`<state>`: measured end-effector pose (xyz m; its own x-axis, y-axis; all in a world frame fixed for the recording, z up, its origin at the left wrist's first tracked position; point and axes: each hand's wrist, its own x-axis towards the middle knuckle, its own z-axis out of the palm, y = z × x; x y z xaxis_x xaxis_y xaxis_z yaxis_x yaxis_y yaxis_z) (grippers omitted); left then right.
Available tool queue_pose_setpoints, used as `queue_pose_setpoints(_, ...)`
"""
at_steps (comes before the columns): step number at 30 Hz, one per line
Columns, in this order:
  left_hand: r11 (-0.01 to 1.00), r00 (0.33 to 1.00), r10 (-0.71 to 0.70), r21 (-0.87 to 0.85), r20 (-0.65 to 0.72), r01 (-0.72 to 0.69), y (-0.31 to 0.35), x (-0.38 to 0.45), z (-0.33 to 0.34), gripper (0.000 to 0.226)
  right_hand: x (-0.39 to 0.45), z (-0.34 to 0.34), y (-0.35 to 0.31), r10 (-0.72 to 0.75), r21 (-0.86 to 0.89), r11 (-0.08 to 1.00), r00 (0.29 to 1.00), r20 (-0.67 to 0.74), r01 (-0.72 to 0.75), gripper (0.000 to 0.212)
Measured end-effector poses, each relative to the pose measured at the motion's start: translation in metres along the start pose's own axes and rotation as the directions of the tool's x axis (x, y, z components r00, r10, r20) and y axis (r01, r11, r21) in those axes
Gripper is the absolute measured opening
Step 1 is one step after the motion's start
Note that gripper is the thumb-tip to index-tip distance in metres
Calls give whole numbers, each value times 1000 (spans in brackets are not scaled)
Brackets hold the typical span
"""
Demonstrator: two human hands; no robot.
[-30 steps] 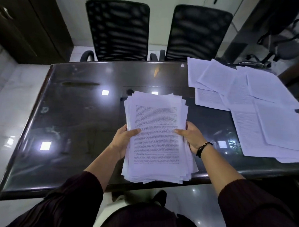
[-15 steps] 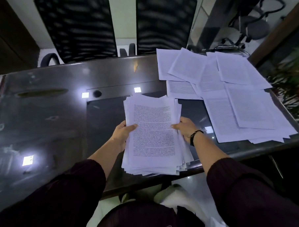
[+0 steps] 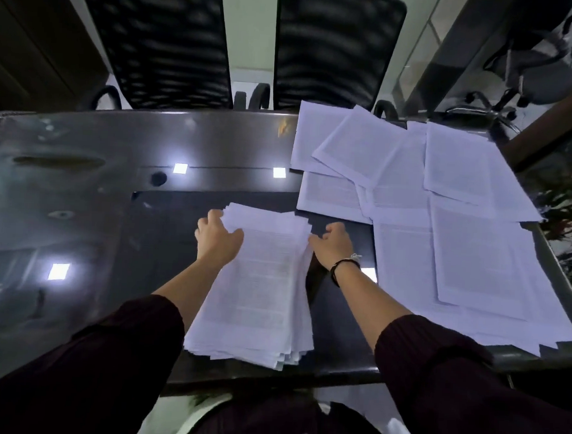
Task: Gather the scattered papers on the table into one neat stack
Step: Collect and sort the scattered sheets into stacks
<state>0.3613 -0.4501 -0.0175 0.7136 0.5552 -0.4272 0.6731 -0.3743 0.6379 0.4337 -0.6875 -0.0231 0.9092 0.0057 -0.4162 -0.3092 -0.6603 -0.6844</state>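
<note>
A big pile of papers (image 3: pixel 259 281) lies on the dark shiny tabletop (image 3: pixel 98 208), right in front of the person. The pile is not tidy yet: its edges stick out like steps, most of all at the near corner.

The left hand (image 3: pixel 216 238) holds the far left side of the pile. Its thumb lies on the top sheet and its fingers curl round the edge, so this grip is closed on the pile. The right hand (image 3: pixel 332 245) is at the far right side of the pile. Its thumb touches the edge of the sheets and its fingers are curled, but I cannot tell if they really hold the paper. There is a black band (image 3: pixel 339 268) on the right wrist. Both arms wear dark sleeves (image 3: pixel 435 371).

More loose sheets (image 3: pixel 442 207) lie spread out on the right part of the tabletop. They overlap each other at many angles and reach up to the far edge and the right edge. They lie just beside the pile but apart from it.

Two black chairs (image 3: pixel 161 47) stand behind the tabletop. Small square lights shine back from its top.
</note>
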Motion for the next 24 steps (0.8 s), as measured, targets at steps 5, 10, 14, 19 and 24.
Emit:
queue_pose_setpoints(5,997,997,76,-27,23,-76,62,29,43,58,67,-54,-17,-60,43,997,997,-50,62,53)
queue_pose_setpoints(10,992,991,117,-52,57,-114,129,80,87,56,156,-97,-25,-84,-66,995,985,-151,75,54)
queue_pose_setpoints(14,992,993,97,-82,71,-91,173,135,107,68,224,-107,-20,-62,-245,969,985,-162,20,76)
queue_pose_setpoints(19,994,997,33,-102,76,-25,203,183,139,47,265,-90,5,-80,-414,910,989,-121,23,97)
queue_pose_setpoints(24,983,999,-32,-184,-31,26,207,206,152,29,293,-102,-15,172,-80,975,934,-314,-207,88)
